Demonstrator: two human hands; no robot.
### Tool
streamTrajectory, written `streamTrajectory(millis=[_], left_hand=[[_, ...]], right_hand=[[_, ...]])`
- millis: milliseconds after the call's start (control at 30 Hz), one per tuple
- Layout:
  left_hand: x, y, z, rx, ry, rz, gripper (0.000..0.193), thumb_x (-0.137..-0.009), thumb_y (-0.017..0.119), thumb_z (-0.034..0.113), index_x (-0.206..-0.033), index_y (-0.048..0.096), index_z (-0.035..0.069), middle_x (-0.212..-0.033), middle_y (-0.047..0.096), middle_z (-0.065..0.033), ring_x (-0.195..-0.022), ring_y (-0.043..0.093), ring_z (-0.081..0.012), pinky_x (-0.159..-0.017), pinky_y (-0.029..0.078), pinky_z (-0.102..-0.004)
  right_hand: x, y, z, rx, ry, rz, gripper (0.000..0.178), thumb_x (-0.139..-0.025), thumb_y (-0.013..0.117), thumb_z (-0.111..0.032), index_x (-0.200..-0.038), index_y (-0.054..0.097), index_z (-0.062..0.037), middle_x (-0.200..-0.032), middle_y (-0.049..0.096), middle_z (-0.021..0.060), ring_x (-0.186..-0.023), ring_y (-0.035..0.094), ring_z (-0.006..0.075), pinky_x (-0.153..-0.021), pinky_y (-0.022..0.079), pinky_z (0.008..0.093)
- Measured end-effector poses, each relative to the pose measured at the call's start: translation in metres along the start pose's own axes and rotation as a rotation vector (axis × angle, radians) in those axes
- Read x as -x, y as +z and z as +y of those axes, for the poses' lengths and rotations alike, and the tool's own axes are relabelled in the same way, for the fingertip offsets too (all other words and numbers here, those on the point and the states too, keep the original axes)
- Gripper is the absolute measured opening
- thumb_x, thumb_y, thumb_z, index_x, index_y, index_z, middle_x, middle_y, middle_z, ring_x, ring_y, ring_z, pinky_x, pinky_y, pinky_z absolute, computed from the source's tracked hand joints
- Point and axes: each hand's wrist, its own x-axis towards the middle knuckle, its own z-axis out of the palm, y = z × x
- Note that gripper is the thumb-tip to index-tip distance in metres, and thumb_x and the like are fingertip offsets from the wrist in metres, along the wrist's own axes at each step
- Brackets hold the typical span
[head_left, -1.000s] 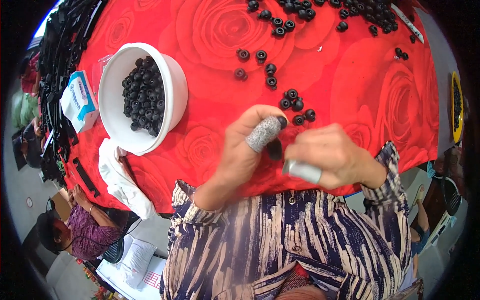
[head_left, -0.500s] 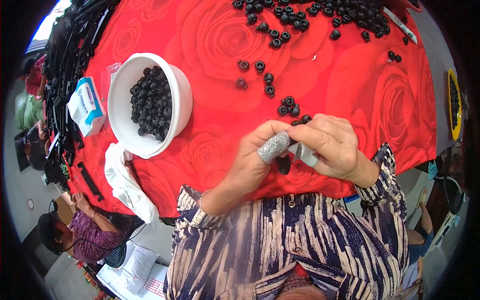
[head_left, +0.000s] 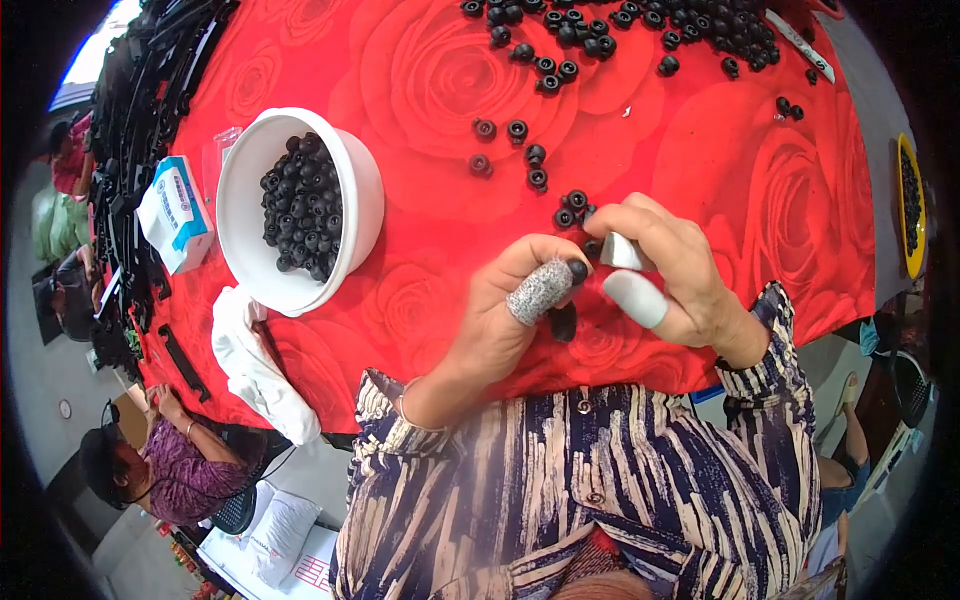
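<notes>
My left hand is closed over the red tablecloth, pinching a small round black part at the fingertips. One of its fingers wears a speckled grey sleeve. Below that finger shows a dark piece that I cannot make out. Just to the right, my right hand has its thumb and forefinger apart, with nothing visible between them. Pale covers sit on both of these fingertips. Several more round black parts, with holes in them, lie just beyond my hands.
A white bowl at the left holds many black parts. Beside it are a blue-and-white box and a white cloth. Long black strips line the left edge. More black parts lie at the back; another person sits lower left.
My right hand has drawn away from the left, and its thumb and forefinger have spread. The black part at my left fingertips now shows plainly.
</notes>
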Motion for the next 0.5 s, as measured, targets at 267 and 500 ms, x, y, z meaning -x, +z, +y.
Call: streamTrajectory(millis=[267,500], left_hand=[[-0.0002,-0.0052,-0.0026,-0.004,-0.007,-0.011,0.023,-0.092,0.055,0.018,-0.109,0.055,0.003,-0.098,0.058,-0.0007,-0.081,0.054,-0.0057,-0.067,0.043,-0.0193],[-0.0017,-0.0078,-0.0023,0.023,-0.028,-0.049,0.022,-0.092,0.055,0.016,-0.109,0.055,0.002,-0.1,0.057,-0.0006,-0.086,0.053,-0.0055,-0.073,0.042,-0.0191]], right_hand=[[0.0023,-0.0024,0.0055,0.022,0.089,-0.179,0.032,-0.081,0.052,-0.005,-0.111,0.053,0.0057,-0.081,0.054,0.0151,-0.072,0.055,0.0275,-0.064,0.043,0.0341],[0.003,-0.0019,0.0079,-0.02,0.075,-0.174,0.028,-0.081,0.053,-0.003,-0.108,0.055,0.0063,-0.081,0.055,0.016,-0.072,0.057,0.0281,-0.065,0.045,0.0335]])
